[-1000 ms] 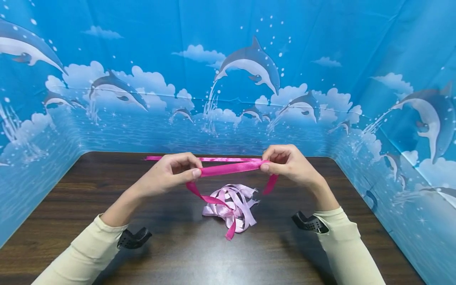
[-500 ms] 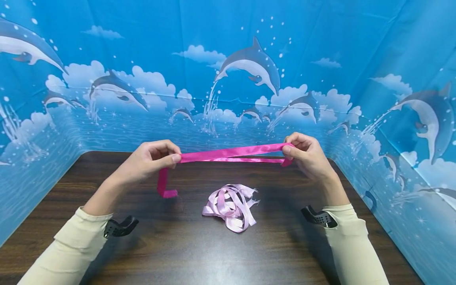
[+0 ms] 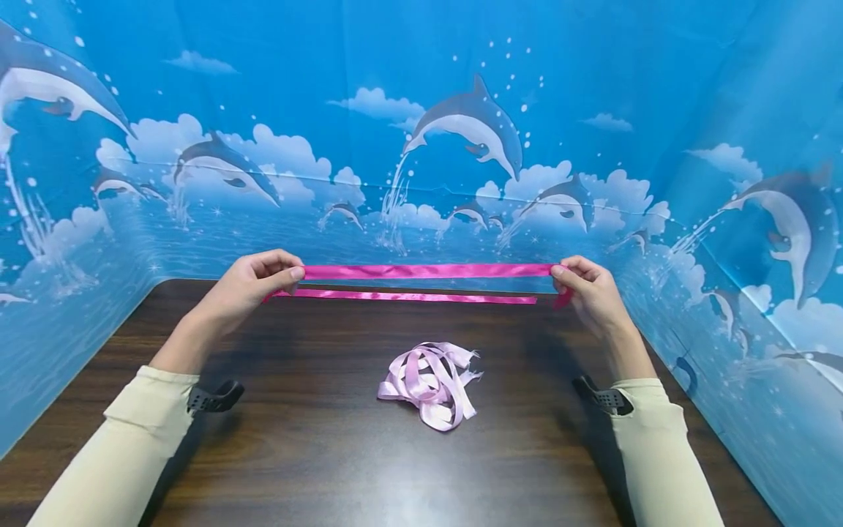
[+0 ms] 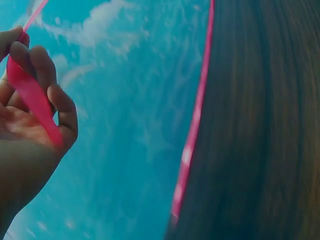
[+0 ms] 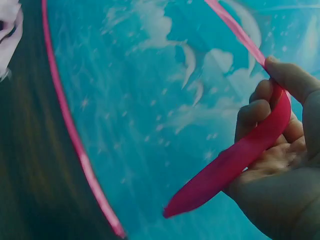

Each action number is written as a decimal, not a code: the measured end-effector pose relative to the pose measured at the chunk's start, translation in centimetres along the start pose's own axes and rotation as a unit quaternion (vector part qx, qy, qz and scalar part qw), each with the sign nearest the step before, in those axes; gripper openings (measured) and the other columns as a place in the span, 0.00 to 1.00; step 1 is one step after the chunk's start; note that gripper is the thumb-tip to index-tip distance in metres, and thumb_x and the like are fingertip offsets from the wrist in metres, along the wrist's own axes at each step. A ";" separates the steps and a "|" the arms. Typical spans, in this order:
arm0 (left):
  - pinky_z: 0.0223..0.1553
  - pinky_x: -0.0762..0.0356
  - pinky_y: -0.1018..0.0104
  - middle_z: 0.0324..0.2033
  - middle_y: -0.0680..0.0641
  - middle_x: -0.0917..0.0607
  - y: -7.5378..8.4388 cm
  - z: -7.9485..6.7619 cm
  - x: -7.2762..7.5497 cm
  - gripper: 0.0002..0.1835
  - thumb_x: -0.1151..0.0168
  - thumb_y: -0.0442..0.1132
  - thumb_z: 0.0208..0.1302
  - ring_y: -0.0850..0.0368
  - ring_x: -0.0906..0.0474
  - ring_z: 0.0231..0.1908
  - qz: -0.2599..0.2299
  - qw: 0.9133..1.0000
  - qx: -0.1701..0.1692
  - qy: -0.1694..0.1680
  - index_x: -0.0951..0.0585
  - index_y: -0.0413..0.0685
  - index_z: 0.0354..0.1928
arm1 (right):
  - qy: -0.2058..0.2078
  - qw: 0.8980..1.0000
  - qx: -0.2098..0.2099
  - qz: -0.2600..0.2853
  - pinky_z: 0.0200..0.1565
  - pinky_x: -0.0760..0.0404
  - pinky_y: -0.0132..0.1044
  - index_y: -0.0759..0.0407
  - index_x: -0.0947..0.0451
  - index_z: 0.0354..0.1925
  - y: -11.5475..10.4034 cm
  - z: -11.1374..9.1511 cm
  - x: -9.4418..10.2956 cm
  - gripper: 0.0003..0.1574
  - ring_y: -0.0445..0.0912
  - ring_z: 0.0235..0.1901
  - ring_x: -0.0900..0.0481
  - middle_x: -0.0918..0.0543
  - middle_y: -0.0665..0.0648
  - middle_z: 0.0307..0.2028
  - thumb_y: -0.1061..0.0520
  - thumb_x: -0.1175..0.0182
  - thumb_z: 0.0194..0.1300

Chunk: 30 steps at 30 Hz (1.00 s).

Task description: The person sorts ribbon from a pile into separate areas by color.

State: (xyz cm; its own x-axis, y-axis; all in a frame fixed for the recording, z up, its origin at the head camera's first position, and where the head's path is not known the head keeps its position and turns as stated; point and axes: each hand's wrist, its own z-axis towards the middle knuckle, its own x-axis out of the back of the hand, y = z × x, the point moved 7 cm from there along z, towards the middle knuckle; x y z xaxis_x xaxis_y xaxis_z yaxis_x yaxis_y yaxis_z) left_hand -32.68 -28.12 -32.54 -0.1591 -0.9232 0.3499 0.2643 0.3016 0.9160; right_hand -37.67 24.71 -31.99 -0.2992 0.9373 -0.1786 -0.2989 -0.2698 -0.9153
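A person's left hand [image 3: 266, 272] and right hand [image 3: 586, 289] held a bright pink ribbon [image 3: 428, 271] nearly level, raised toward the far side of a dark wooden table [image 3: 329, 454]. Each hand pinched it between thumb and fingers, the remaining fingers partly bent. The two grips stood well apart, presumably so that the span between them was drawn straight. Beyond each pinch a loose end ran free, across the left palm and trailing past the right one, which suggests that neither hand gripped the very tip. A second pink ribbon [image 3: 408, 296] lay along the table's far edge, apparently set straight by that line. A pale ribbon heap [image 3: 415, 377] sat nearer, mid-table, seemingly out of the held strip's way.
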 end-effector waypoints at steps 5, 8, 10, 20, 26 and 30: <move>0.47 0.23 0.61 0.42 0.37 0.22 -4.0 0.8 1.0 0.21 0.36 0.49 0.73 0.46 0.25 0.42 -0.046 0.998 0.046 0.008 0.20 0.38 0.54 | 0.039 0.999 -0.026 0.002 0.26 0.19 0.43 0.67 0.20 0.38 2.4 -0.7 2.7 0.03 0.47 0.30 0.25 0.21 0.58 0.27 0.67 0.38 0.72; 0.47 0.21 0.63 0.44 0.36 0.21 -5.7 0.8 2.1 0.22 0.35 0.50 0.72 0.48 0.22 0.42 -0.051 0.996 0.063 0.024 0.20 0.37 0.54 | 0.046 0.998 -0.032 0.018 0.26 0.20 0.42 0.66 0.19 0.38 3.4 -0.5 3.4 0.03 0.48 0.30 0.24 0.20 0.57 0.28 0.67 0.38 0.71; 0.48 0.21 0.65 0.44 0.40 0.19 -6.7 0.8 2.9 0.23 0.35 0.50 0.72 0.49 0.21 0.43 -0.049 0.996 0.072 0.031 0.20 0.37 0.55 | 0.050 0.998 -0.036 0.025 0.28 0.20 0.40 0.65 0.19 0.37 3.9 -0.3 3.7 0.03 0.48 0.30 0.24 0.19 0.57 0.28 0.67 0.38 0.71; 0.48 0.21 0.63 0.46 0.44 0.18 -12.0 0.0 5.6 0.31 0.39 0.57 0.72 0.49 0.20 0.46 -0.006 0.987 0.156 0.045 0.25 0.36 0.62 | 0.128 0.986 -0.090 0.051 0.32 0.27 0.34 0.58 0.19 0.34 7.1 -0.8 7.0 0.09 0.45 0.28 0.24 0.20 0.52 0.27 0.68 0.38 0.71; 0.47 0.23 0.59 0.57 0.36 0.21 -13.3 0.1 6.2 0.37 0.40 0.64 0.70 0.46 0.21 0.50 0.078 0.977 0.194 0.049 0.25 0.39 0.65 | 0.158 0.979 -0.111 0.068 0.34 0.24 0.35 0.58 0.18 0.35 9.0 -1.2 8.4 0.07 0.44 0.27 0.23 0.18 0.53 0.28 0.68 0.37 0.70; 0.46 0.25 0.57 0.56 0.37 0.19 -13.7 0.1 6.5 0.34 0.41 0.62 0.71 0.50 0.19 0.47 0.100 0.972 0.205 0.053 0.22 0.40 0.63 | 0.203 0.969 -0.137 0.038 0.31 0.24 0.32 0.58 0.16 0.33 10.3 -1.6 9.3 0.06 0.42 0.24 0.22 0.17 0.52 0.26 0.66 0.33 0.68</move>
State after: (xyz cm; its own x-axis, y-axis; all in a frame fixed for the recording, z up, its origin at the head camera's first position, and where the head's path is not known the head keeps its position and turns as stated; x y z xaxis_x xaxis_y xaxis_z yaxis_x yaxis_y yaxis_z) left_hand -37.45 -38.17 -42.77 -0.0387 -0.8493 0.5265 -0.1260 0.5269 0.8406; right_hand -42.04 30.97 -43.64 0.0872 0.9413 -0.3260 -0.0206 -0.3255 -0.9453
